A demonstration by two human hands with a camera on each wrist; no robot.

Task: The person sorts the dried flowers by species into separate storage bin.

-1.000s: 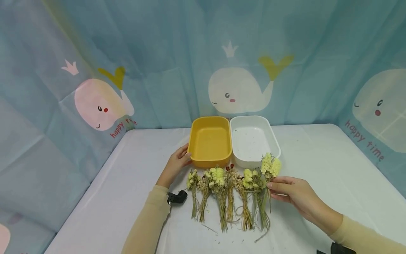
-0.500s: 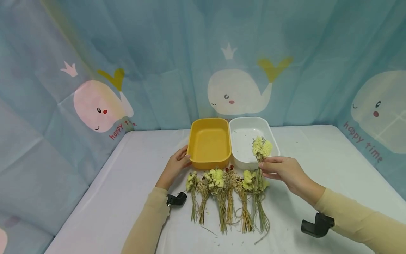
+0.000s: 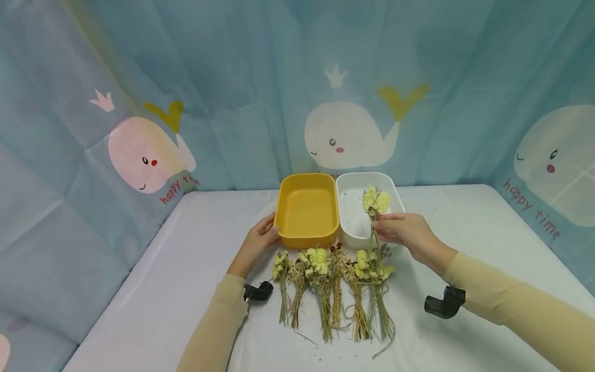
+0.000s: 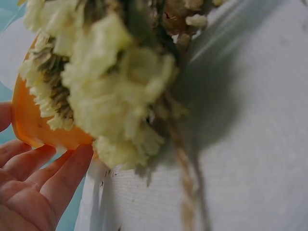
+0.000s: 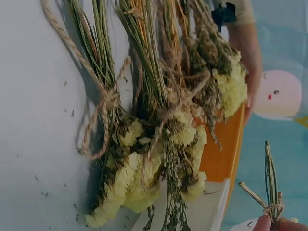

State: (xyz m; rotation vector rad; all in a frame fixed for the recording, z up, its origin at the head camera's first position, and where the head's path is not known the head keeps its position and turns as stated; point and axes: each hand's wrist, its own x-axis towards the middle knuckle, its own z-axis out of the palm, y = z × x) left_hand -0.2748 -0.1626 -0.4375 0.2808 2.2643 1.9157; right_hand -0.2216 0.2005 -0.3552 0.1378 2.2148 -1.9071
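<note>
My right hand [image 3: 409,232] pinches a small bunch of pale yellow dried flowers [image 3: 375,200] by its tied stems, blossoms up, over the near part of the white container [image 3: 350,227]. Its twine-bound stem ends [image 5: 271,178] and fingertips appear low in the right wrist view. My left hand [image 3: 257,243] rests against the left side of the yellow container [image 3: 307,206], fingers fairly straight along the outer wall, thumb by the near corner. In the left wrist view those fingers [image 4: 67,175] touch the orange-looking wall, partly hidden behind blurred yellow blossoms [image 4: 113,91].
Several twine-tied dried bunches [image 3: 325,294] lie in a row before the containers, stems toward me. Bits of stem [image 3: 307,338] and crumbs are scattered nearby on the white tabletop [image 3: 195,289]. A blue whale-print curtain [image 3: 232,103] hangs behind and to the sides.
My right hand has lifted the yellow flower bunch from the right end of the row and carried it forward and left, over the white container. The left hand stays put.
</note>
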